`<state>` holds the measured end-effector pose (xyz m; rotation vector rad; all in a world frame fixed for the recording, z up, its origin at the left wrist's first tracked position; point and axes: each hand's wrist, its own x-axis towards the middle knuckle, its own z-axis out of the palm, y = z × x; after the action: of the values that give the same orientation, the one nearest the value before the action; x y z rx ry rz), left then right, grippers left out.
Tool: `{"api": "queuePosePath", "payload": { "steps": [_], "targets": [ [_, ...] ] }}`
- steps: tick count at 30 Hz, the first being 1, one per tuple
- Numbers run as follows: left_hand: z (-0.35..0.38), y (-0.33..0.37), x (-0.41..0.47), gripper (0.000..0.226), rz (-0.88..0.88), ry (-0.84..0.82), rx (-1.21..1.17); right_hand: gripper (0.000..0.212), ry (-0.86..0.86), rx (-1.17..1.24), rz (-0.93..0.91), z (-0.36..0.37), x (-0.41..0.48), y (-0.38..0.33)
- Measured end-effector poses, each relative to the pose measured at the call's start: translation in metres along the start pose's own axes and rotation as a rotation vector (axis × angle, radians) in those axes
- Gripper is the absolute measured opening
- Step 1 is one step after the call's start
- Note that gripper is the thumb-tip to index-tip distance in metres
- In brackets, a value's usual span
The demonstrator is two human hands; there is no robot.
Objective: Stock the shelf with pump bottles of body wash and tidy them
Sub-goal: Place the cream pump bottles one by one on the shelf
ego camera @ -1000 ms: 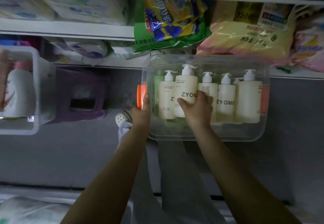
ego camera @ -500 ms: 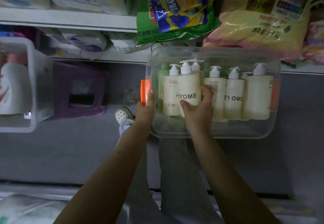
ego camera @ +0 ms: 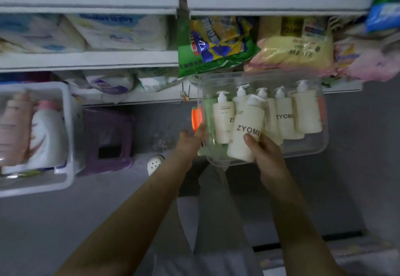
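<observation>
A clear plastic bin (ego camera: 303, 154) with orange side latches juts out from the lower shelf. Several cream ZYOME pump bottles (ego camera: 285, 117) stand in a row inside it. My right hand (ego camera: 266, 152) grips one cream pump bottle (ego camera: 244, 133) by its lower body; the bottle is tilted and pulled forward out of the row. My left hand (ego camera: 190, 141) rests on the bin's left front corner, with fingers reaching toward the orange latch (ego camera: 195, 120).
A white basket (ego camera: 67, 137) with pink and white bottles sits at left, a purple stool (ego camera: 106, 139) beside it on the grey floor. Tissue packs (ego camera: 121, 31) and bagged goods (ego camera: 216, 44) fill the shelves above. My legs stand below the bin.
My right hand has drawn the gripped bottle forward and down out of the row and tilted it. The view has tilted up, showing more of the shelves. My left hand stays at the bin's corner.
</observation>
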<state>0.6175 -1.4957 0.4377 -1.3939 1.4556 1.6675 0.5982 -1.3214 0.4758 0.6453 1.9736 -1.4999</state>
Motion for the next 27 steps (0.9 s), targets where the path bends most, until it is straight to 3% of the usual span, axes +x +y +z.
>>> {"api": "queuePosePath", "payload": {
  "steps": [5,9,12,17,21,24,27],
  "targets": [
    [-0.061,0.019,-0.084,0.036,0.213,-0.307,-0.042,0.03,-0.12,0.041,-0.177,0.022,-0.09,-0.017],
    [-0.089,0.02,-0.137,0.044,0.356,-0.496,-0.042,0.038,-0.185,0.02,-0.262,0.044,-0.131,-0.04],
    [-0.102,0.021,-0.163,0.042,0.438,-0.404,-0.068,0.044,-0.264,0.002,-0.298,0.048,-0.149,-0.057],
    [-0.104,0.018,-0.196,0.025,0.558,-0.267,-0.204,0.027,-0.462,-0.025,-0.348,0.031,-0.157,-0.085],
    [-0.094,0.011,-0.227,0.047,0.61,-0.165,-0.303,0.029,-0.604,-0.079,-0.371,0.019,-0.159,-0.1],
    [-0.094,0.005,-0.246,0.061,0.682,-0.122,-0.333,0.047,-0.713,-0.083,-0.398,0.015,-0.165,-0.108],
    [-0.099,-0.007,-0.271,0.04,0.76,-0.049,-0.349,0.048,-0.818,-0.038,-0.434,0.017,-0.173,-0.109]
  ]
}}
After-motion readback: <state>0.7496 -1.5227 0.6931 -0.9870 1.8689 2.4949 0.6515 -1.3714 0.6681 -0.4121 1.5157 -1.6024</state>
